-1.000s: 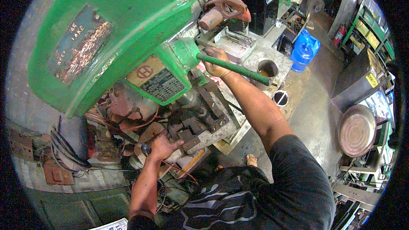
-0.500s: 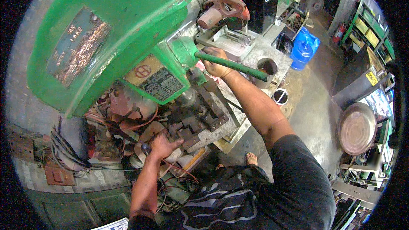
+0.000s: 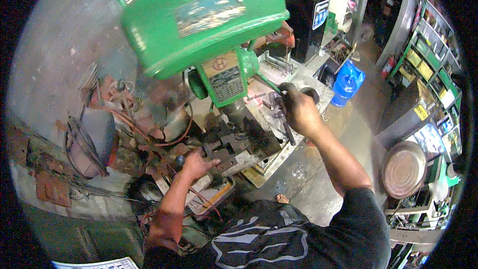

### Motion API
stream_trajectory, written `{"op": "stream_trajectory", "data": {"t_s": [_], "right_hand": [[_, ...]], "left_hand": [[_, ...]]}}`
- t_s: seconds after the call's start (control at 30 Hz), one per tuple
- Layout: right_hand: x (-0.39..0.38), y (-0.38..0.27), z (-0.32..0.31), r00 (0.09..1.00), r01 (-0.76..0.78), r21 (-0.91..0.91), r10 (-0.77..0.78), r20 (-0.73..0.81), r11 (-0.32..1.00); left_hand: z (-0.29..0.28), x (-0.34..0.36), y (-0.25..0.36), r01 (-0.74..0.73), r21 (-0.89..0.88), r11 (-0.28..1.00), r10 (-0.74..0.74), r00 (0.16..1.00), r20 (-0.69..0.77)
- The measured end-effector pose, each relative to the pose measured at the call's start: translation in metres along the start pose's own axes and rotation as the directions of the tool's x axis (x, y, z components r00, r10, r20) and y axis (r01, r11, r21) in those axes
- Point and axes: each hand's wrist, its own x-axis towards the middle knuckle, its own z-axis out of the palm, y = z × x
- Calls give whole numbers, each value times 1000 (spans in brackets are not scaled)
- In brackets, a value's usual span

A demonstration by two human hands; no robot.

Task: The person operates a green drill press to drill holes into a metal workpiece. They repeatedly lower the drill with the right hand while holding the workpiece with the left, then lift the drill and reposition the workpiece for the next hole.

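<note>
Evidently mid-drilling:
Right hand (image 3: 298, 112): clamped on dark feed lever (image 3: 285, 119) of green drill press (image 3: 199, 20).
Left hand (image 3: 196, 164): closed around black vise handle (image 3: 180, 160).
Workpiece: hidden in steel vise (image 3: 239, 144), under spindle.
Left: withdrawal, unclamping.

My right hand (image 3: 298, 112) grips the green drill press's (image 3: 199, 20) feed lever (image 3: 266, 83). My left hand (image 3: 195, 163) holds a black knob (image 3: 179, 160) (beside the dark metal vise (image 3: 234, 144)).

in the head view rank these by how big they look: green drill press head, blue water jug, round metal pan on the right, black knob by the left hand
1. green drill press head, largest, though nearest the camera
2. round metal pan
3. blue water jug, close to the pan and farther off, so unsure
4. black knob by the left hand, smallest
</note>
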Motion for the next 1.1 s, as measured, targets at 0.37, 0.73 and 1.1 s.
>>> {"op": "stream_trajectory", "data": {"t_s": [0.37, 0.73, 1.1], "right_hand": [[151, -55, -135, 944, 289, -508, -329, 12, 811], [174, -87, -151, 898, 438, -498, -338, 281, 749], [60, 25, -7, 739, -261, 379, -69, 670, 888]], "left_hand": [[-2, -6, 3, -12, -64, 998, 11, 1000, -15], [-9, -11, 13, 32, -98, 995, -34, 999, -12], [-19, -13, 24, 55, -71, 996, -54, 998, 12]]}}
